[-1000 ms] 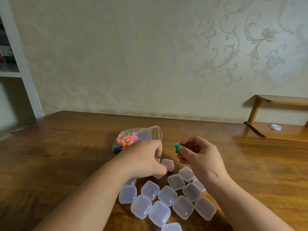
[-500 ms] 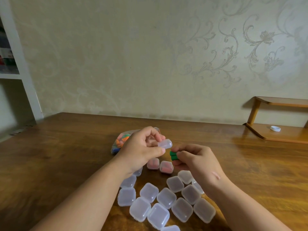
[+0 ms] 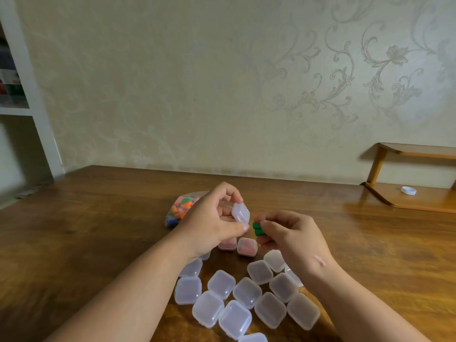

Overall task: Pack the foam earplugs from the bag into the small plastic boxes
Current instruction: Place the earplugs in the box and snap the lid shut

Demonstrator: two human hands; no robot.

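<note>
Fingers of left hand [image 3: 209, 225] pinch a translucent box [image 3: 241, 213]; right hand [image 3: 296, 239] pinches green earplugs [image 3: 257, 229].

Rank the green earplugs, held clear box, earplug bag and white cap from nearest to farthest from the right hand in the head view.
1. green earplugs: pinched in the right hand itself.
2. clear box: just left, held by the left hand.
3. earplug bag: behind the left hand.
4. white cap: far right, on the wooden shelf.
</note>
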